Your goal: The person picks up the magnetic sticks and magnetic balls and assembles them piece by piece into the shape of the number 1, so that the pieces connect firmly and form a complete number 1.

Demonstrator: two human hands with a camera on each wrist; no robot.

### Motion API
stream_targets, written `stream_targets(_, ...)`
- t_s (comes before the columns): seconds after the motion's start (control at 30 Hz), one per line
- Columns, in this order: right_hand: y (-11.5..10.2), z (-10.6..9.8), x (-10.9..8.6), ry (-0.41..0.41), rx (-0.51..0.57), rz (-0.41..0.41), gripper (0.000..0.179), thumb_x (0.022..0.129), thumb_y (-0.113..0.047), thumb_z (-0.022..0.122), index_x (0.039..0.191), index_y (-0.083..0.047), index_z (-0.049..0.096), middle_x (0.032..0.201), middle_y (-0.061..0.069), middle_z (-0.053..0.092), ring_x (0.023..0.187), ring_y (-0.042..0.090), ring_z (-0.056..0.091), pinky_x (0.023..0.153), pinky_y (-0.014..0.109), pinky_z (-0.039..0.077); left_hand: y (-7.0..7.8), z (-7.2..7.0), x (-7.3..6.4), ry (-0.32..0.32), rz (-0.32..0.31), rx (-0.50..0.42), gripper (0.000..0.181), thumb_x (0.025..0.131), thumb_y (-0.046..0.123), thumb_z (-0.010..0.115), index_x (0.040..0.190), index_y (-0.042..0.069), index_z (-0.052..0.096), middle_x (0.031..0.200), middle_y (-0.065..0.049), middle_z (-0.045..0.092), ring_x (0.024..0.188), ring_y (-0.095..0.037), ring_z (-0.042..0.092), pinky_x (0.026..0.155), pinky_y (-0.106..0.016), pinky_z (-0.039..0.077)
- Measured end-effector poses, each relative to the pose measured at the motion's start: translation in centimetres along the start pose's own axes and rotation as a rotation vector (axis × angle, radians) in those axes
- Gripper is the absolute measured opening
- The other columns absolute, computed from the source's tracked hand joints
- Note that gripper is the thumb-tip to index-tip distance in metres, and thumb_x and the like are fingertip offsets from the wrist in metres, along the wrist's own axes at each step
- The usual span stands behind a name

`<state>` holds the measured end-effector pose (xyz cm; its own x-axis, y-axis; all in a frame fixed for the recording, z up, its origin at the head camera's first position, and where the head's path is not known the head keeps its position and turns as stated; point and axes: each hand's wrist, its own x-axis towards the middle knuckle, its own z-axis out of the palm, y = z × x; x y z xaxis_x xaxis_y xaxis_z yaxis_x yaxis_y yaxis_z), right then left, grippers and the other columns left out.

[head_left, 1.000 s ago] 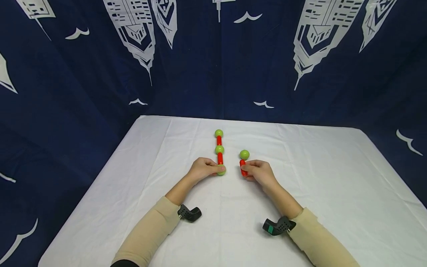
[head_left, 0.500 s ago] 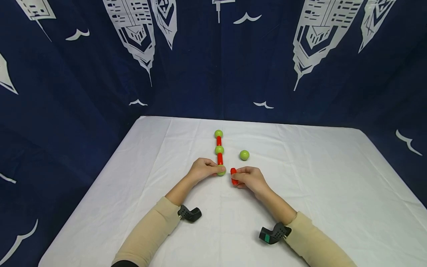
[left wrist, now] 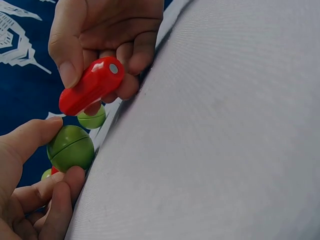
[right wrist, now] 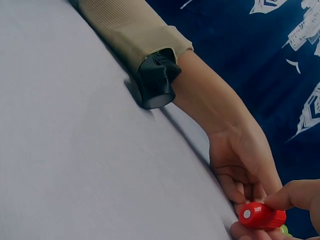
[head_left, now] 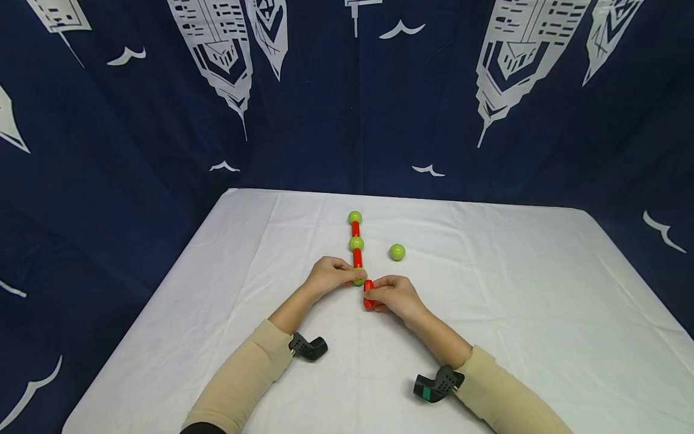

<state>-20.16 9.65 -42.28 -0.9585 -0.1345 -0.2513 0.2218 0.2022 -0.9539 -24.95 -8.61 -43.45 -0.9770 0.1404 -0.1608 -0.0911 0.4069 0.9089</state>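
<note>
My left hand (head_left: 331, 275) pinches a glossy green ball (left wrist: 71, 149) between thumb and fingers. This ball is the near end of a straight row, where red rods (head_left: 357, 258) alternate with a middle green ball (head_left: 356, 243) and a far green ball (head_left: 355, 217). Just right of and nearer than the pinched ball, my right hand (head_left: 400, 296) holds a loose red rod (head_left: 368, 295) between thumb and fingers. A silvery disc shows on that rod's end in both wrist views. In the left wrist view a small gap separates rod and ball.
A single green ball (head_left: 397, 252) lies on the white cloth-covered table (head_left: 520, 301), right of the row and beyond my right hand. Behind the table hangs a dark blue printed curtain (head_left: 325, 120). Black camera mounts (head_left: 438, 384) sit on both wrists.
My right hand has carried the red rod left and toward me, from beside the lone green ball to next to the row's near end. My left hand has stayed in place on its ball.
</note>
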Motion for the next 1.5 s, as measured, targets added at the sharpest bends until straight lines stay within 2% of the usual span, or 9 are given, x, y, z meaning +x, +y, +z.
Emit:
stream_targets(0.27,-0.2,0.6,0.1,-0.029,-0.065,0.036,0.022,0.083,-0.010,0.073,0.095,0.006,0.065,0.074,0.007,0.068,0.063,0.014,0.066,0.060,0.026,0.057,-0.1,0.0,0.1,-0.003,0.018,-0.014,0.032,0.075,0.040,0.084,0.077,0.009,0.076,0.065,0.001,0.067,0.070,-0.013,0.057,0.060,-0.023,0.042)
stream_targets(0.53,-0.1,0.8,0.4,-0.067,-0.086,0.022,0.019,0.085,-0.013,0.071,0.091,0.004,0.065,0.067,0.006,0.067,0.057,0.013,0.064,0.050,0.023,0.051,0.0,0.0,-0.1,-0.011,0.027,-0.017,0.031,0.075,0.041,0.084,0.075,0.011,0.076,0.066,0.000,0.067,0.070,-0.012,0.059,0.060,-0.022,0.043)
stream_targets(0.83,0.2,1.2,0.6,-0.037,-0.080,0.012,0.017,0.086,-0.012,0.069,0.090,0.004,0.065,0.063,0.006,0.066,0.051,0.013,0.062,0.044,0.022,0.046,-0.1,0.1,0.0,0.004,0.013,-0.005,0.032,0.075,0.039,0.084,0.078,0.008,0.076,0.065,0.001,0.066,0.068,-0.012,0.057,0.059,-0.022,0.042)
stream_targets(1.17,0.4,1.5,0.6,-0.004,-0.106,0.015,0.016,0.086,-0.013,0.069,0.089,0.003,0.066,0.061,0.006,0.064,0.048,0.013,0.060,0.044,0.023,0.048,0.0,0.1,-0.1,0.009,0.018,0.011,0.032,0.075,0.039,0.084,0.076,0.008,0.076,0.063,0.002,0.065,0.068,-0.012,0.056,0.058,-0.022,0.041)
stream_targets(1.33,0.5,1.4,0.4,-0.047,-0.126,0.028,0.017,0.086,-0.015,0.069,0.080,0.002,0.067,0.057,0.006,0.062,0.045,0.012,0.060,0.042,0.022,0.049,0.0,0.1,0.0,0.012,0.019,0.006,0.031,0.075,0.039,0.084,0.076,0.009,0.076,0.063,0.003,0.064,0.067,-0.011,0.056,0.059,-0.022,0.041)
stream_targets(1.5,0.6,1.2,0.1,-0.117,-0.148,0.042,0.028,0.088,-0.018,0.068,0.069,0.001,0.064,0.050,0.004,0.058,0.038,0.010,0.056,0.039,0.021,0.048,-0.1,0.1,0.0,0.010,0.016,-0.003,0.032,0.075,0.039,0.084,0.078,0.009,0.076,0.063,0.003,0.064,0.066,-0.011,0.057,0.059,-0.022,0.041)
